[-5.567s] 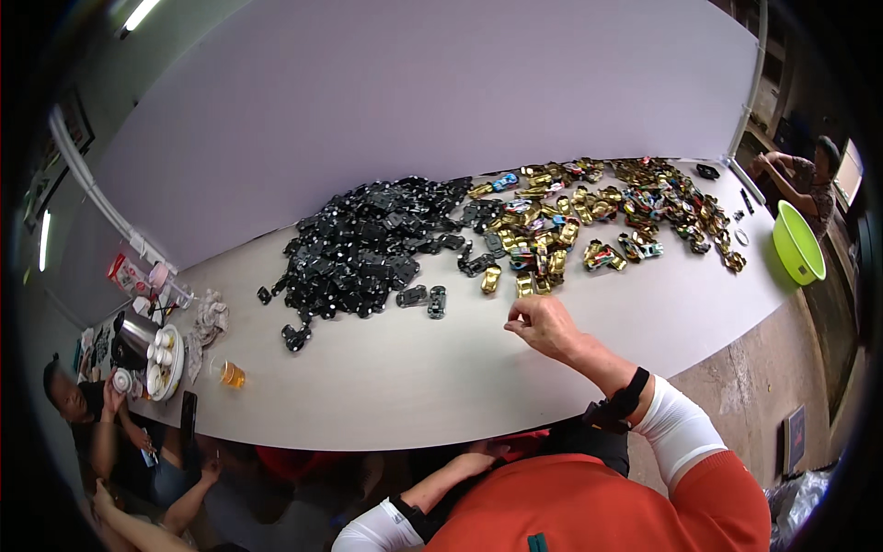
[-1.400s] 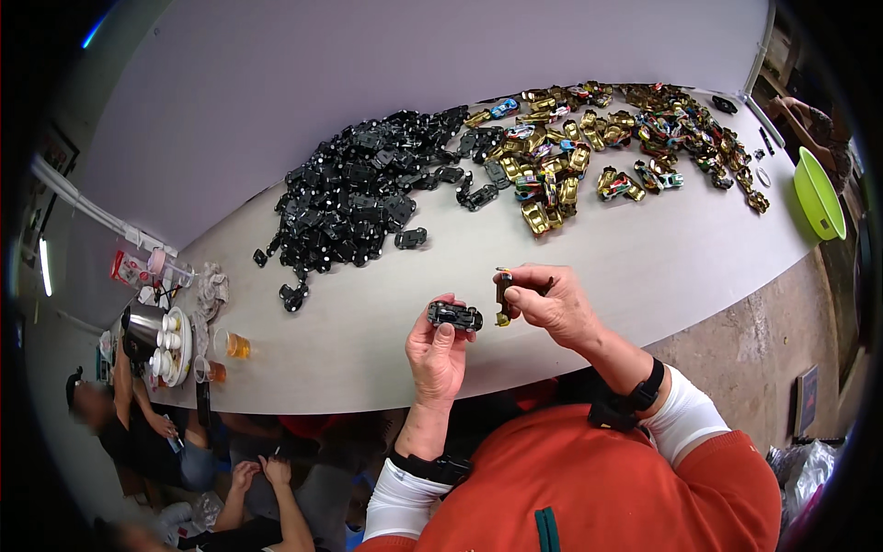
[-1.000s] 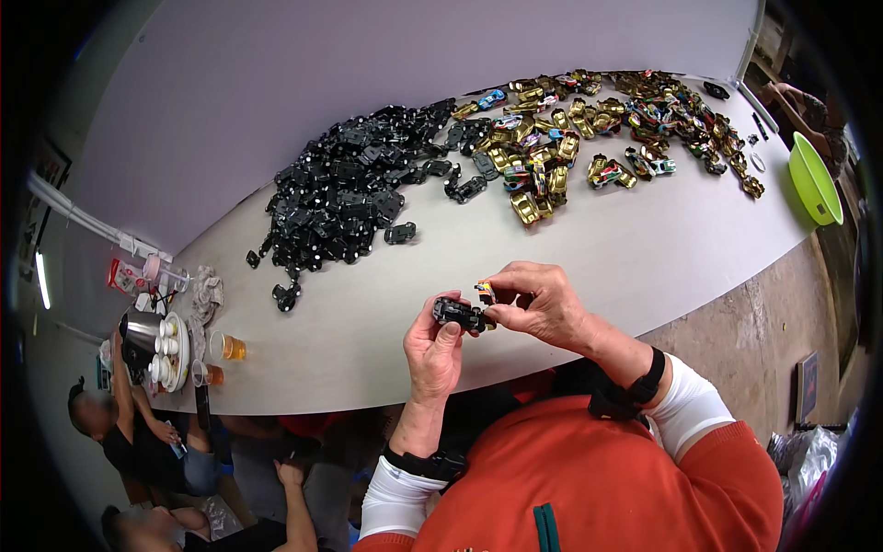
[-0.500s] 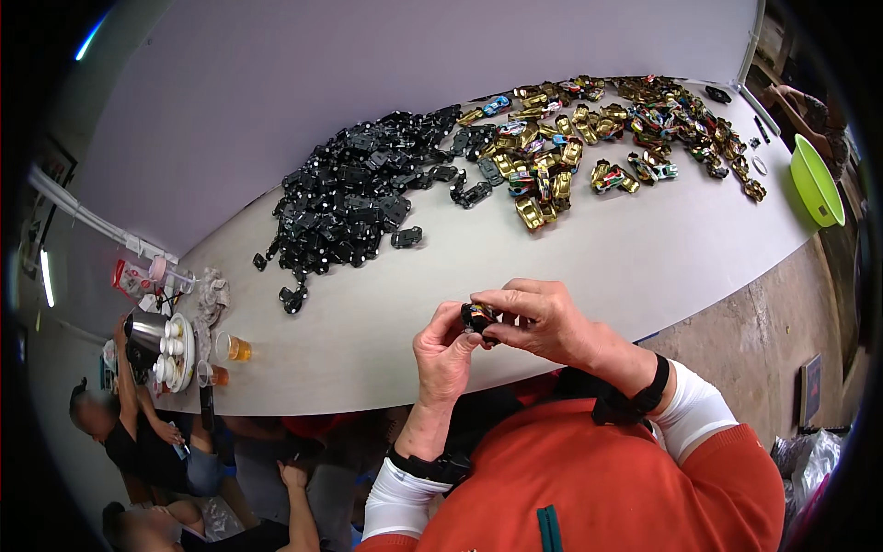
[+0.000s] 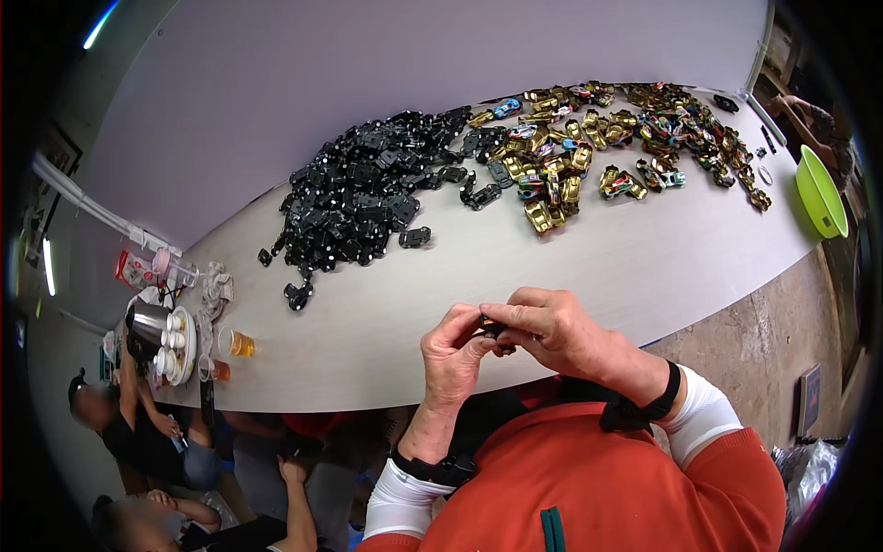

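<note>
My left hand (image 5: 451, 361) and my right hand (image 5: 563, 329) meet over the near edge of the table, both closed on one small dark toy car (image 5: 494, 327). Fingertips and thumbs pinch it from both sides and cover most of it. A bit of orange shows on its body. Beyond my hands, a heap of black toy car chassis (image 5: 354, 198) spreads over the left half of the table. Gold and multicoloured toy cars (image 5: 543, 216) lie heaped at the centre back, with another pile of them (image 5: 685, 129) farther right.
On the left of the table (image 5: 349, 340) stand two cups of amber drink (image 5: 241, 345), a white tray (image 5: 190, 348) with small cups, a metal kettle (image 5: 145, 324) and a rag (image 5: 217, 287). A green basin (image 5: 819, 193) is at the right end. Other people sit at lower left.
The toy car has been turned between my fingers, and less of it shows now. My hands have shifted slightly right, and the whole view has moved a little.
</note>
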Tool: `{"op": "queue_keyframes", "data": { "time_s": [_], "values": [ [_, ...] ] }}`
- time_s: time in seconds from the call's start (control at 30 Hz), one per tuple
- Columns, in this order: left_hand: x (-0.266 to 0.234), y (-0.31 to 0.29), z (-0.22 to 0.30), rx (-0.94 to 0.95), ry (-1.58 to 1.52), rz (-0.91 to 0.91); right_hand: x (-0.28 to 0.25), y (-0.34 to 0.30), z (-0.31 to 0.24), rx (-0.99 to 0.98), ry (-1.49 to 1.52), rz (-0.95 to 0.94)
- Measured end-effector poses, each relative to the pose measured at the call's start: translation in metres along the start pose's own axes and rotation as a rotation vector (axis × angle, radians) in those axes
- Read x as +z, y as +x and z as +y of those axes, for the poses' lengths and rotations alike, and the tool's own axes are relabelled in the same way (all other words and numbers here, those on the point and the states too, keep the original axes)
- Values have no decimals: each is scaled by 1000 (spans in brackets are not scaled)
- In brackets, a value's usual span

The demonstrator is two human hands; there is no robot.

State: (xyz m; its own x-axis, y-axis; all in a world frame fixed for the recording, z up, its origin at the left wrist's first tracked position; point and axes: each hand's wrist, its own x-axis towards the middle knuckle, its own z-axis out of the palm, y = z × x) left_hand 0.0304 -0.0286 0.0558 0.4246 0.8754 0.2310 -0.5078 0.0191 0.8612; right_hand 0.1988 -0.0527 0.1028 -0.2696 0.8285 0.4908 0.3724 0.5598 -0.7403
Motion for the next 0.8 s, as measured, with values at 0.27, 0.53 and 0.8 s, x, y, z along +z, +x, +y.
{"op": "queue_keyframes", "data": {
  "time_s": [0.27, 0.53, 0.8],
  "values": [
    [10, 0, 3, -267, -293, 28, -8, 10, 0, 383, 211, -25],
    [7, -3, -16, -257, -325, 194, -1, 13, 20, 222, 97, -75],
    [11, 5, -4, 173, 338, 317, 5, -13, 35, 731, 624, 153]
  ]
}}
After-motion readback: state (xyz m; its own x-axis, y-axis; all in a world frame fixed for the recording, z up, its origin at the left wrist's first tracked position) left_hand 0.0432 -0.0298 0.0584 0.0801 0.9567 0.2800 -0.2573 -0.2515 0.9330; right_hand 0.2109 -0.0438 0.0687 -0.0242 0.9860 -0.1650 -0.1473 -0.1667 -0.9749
